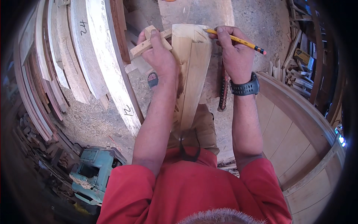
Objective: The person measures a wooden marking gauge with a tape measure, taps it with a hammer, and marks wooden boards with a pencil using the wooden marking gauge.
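Note:
A pale, squared wooden beam [197, 67] runs away from my body, its far end [190, 30] between my two hands. My left hand [160, 56] is closed on a small cross-shaped wooden tool [143, 46], made of two crossed sticks, beside the beam's far left edge. One stick's end reaches close to the beam; I cannot tell if they touch. My right hand [238, 61] grips a yellow pencil [240, 40] with a pink eraser. The pencil's tip is at the beam's far right corner, on or just above the wood.
Long curved boards [108, 56] stand at the left, some with handwritten marks. A teal machine [95, 168] sits at lower left among wood scraps. Panelled wooden pieces [283, 130] curve along the right. A dark red bar-like object [223, 89] lies right of the beam.

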`<state>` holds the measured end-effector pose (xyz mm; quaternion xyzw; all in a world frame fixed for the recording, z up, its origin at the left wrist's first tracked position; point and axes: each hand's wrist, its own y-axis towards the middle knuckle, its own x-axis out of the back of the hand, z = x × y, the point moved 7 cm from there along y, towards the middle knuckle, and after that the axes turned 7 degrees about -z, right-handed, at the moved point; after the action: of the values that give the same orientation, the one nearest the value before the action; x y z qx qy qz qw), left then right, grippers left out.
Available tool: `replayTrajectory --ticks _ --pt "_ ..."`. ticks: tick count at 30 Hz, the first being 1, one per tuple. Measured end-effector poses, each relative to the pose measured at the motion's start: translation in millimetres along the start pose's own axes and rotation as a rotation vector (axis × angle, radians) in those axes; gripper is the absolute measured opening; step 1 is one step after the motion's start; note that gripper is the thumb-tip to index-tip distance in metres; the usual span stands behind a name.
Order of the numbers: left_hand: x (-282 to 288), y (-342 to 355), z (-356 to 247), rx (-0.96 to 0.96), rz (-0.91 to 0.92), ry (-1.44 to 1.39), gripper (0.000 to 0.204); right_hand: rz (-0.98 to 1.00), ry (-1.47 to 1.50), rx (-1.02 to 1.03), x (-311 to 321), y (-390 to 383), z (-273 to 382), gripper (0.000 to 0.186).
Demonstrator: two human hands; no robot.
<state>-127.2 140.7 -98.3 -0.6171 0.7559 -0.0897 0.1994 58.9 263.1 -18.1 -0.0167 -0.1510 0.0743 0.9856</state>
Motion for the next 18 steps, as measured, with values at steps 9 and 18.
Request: replayTrajectory --ticks 9,18 --pt "-1.5 -1.3 -0.3 -0.002 -0.007 -0.001 0.033 -0.003 -0.016 0.041 3.5 -4.8 2.0 0.017" --pt "-0.2 1.7 3.0 -0.001 0.007 -0.018 0.032 -0.017 -0.027 0.057 6.5 -8.3 7.9 0.014"
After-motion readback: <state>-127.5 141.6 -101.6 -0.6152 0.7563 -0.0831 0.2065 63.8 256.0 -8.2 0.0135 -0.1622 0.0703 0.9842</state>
